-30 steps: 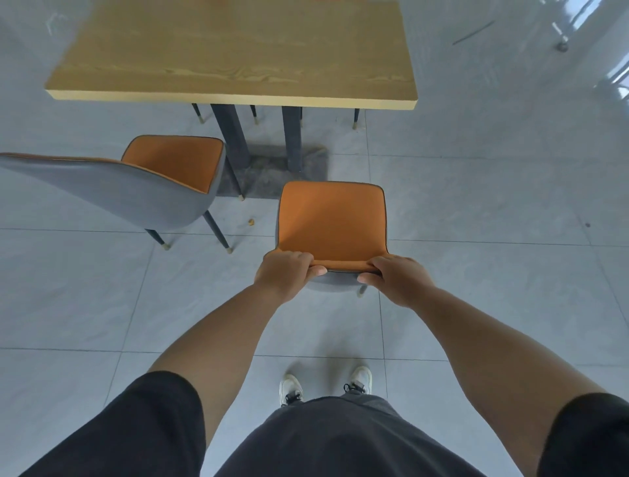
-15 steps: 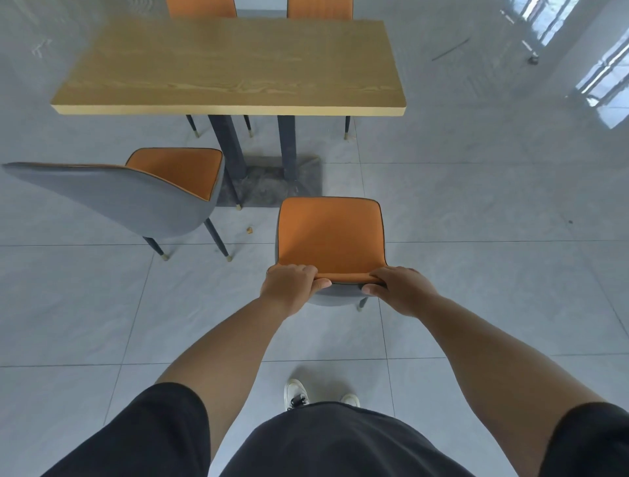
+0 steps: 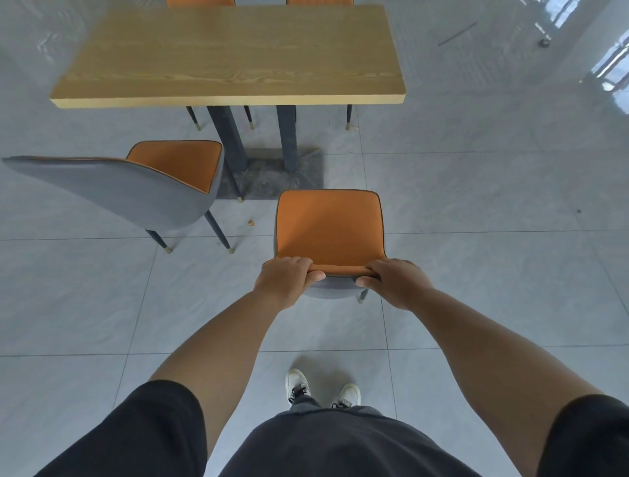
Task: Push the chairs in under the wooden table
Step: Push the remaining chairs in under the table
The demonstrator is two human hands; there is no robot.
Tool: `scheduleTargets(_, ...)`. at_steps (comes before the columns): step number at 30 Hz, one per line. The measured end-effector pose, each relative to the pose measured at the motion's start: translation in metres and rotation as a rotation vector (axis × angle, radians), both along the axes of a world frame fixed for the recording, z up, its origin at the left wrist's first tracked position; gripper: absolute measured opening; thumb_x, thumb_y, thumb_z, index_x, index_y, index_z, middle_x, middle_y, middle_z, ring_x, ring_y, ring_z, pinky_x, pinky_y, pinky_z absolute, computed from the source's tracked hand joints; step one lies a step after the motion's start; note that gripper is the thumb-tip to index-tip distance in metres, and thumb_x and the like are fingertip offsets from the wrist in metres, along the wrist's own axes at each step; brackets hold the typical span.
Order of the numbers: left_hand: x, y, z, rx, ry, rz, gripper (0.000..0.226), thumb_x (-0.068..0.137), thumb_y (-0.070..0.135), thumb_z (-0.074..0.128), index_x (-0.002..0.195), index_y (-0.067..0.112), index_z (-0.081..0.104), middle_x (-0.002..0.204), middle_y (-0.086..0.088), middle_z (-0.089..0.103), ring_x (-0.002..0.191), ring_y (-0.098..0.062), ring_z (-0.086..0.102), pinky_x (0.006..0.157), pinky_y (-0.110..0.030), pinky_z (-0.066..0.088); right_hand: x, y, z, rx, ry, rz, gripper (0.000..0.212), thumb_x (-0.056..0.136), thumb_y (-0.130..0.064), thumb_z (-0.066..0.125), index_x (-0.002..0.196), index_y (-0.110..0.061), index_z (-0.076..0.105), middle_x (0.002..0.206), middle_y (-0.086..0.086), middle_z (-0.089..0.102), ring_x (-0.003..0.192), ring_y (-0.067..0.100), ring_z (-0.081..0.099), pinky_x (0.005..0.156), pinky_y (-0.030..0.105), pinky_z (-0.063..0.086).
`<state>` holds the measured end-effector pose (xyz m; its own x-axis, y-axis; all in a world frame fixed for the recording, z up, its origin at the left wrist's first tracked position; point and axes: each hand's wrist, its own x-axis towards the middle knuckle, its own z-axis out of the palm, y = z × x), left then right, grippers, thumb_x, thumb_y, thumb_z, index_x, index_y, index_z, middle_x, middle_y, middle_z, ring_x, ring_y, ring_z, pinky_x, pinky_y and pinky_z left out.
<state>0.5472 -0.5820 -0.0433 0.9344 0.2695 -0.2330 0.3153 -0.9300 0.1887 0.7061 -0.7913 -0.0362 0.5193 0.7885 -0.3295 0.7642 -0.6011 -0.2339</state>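
The near chair (image 3: pixel 328 226), orange seat with grey shell, stands on the tiled floor (image 3: pixel 493 272) short of the wooden table (image 3: pixel 231 56), which lies at 12 o'clock from it; the seat front is not yet under the tabletop edge. The top of the backrest is gripped at both corners: left hand (image 3: pixel 284 281) curled over the 9 o'clock end, right hand (image 3: pixel 396 282) curled over the 3 o'clock end, thumbs on the grey rear face.

The table's pedestal base (image 3: pixel 272 173) sits at roughly 11 o'clock from the seat, close to the line of travel. A second chair (image 3: pixel 136 190) stands at 10 o'clock, turned askew and also pulled out. Two more orange chair backs (image 3: pixel 200 2) are just visible at the far edge, at 12 o'clock.

Step judged: the push inward. Even pressure from both hands is advised, kept straight toward 12 o'clock or slightly to 1, so the left front leg is not caught on the base. The small scrap (image 3: pixel 251 223) on the floor lies clear, at 9 o'clock.
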Motion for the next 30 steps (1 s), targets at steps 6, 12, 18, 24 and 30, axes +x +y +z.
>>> scheduleTargets(6, 0.005, 0.003, -0.001, -0.031, 0.004, -0.016, 0.053, 0.095, 0.061, 0.022, 0.088, 0.016, 0.05, 0.081, 0.0, 0.056, 0.073, -0.024, 0.052, 0.069, -0.043, 0.049, 0.003, 0.0, -0.004, 0.015, -0.029, -0.001, 0.061, 0.077, -0.082, 0.015, 0.09, -0.036, 0.053, 0.08, -0.016, 0.056, 0.076, 0.011, 0.05, 0.074, 0.037, 0.047)
scheduleTargets(12, 0.016, 0.005, -0.001, -0.037, 0.003, -0.004, 0.052, 0.095, 0.061, 0.023, 0.087, 0.016, 0.049, 0.079, 0.0, 0.055, 0.072, -0.022, 0.052, 0.068, -0.042, 0.047, 0.015, 0.003, -0.001, 0.005, -0.026, -0.003, 0.058, 0.079, -0.08, 0.018, 0.091, -0.035, 0.053, 0.079, -0.016, 0.056, 0.077, 0.011, 0.05, 0.073, 0.036, 0.044)
scheduleTargets(18, 0.022, 0.008, -0.002, -0.041, -0.011, 0.002, 0.051, 0.095, 0.06, 0.025, 0.086, 0.017, 0.05, 0.078, 0.002, 0.055, 0.071, -0.022, 0.052, 0.066, -0.04, 0.046, 0.022, 0.005, -0.001, 0.006, -0.034, 0.014, 0.061, 0.078, -0.081, 0.016, 0.091, -0.035, 0.053, 0.079, -0.015, 0.053, 0.075, 0.012, 0.05, 0.072, 0.036, 0.044)
scheduleTargets(24, 0.015, 0.004, 0.002, -0.05, -0.054, 0.033, 0.047, 0.094, 0.062, 0.029, 0.083, 0.019, 0.044, 0.074, 0.006, 0.048, 0.069, -0.018, 0.049, 0.061, -0.033, 0.036, 0.023, 0.005, -0.002, -0.024, 0.003, 0.005, 0.065, 0.074, -0.085, 0.018, 0.101, -0.037, 0.052, 0.087, -0.014, 0.055, 0.081, 0.014, 0.053, 0.074, 0.038, 0.048)
scheduleTargets(30, -0.023, 0.02, 0.011, -0.025, -0.134, 0.113, 0.055, 0.093, 0.063, 0.028, 0.119, 0.017, 0.047, 0.114, 0.001, 0.057, 0.102, -0.024, 0.053, 0.084, -0.035, 0.046, 0.017, 0.019, 0.012, 0.022, -0.068, 0.085, 0.073, 0.081, -0.079, 0.022, 0.131, -0.029, 0.04, 0.132, -0.002, 0.055, 0.117, 0.024, 0.051, 0.088, 0.039, 0.042)
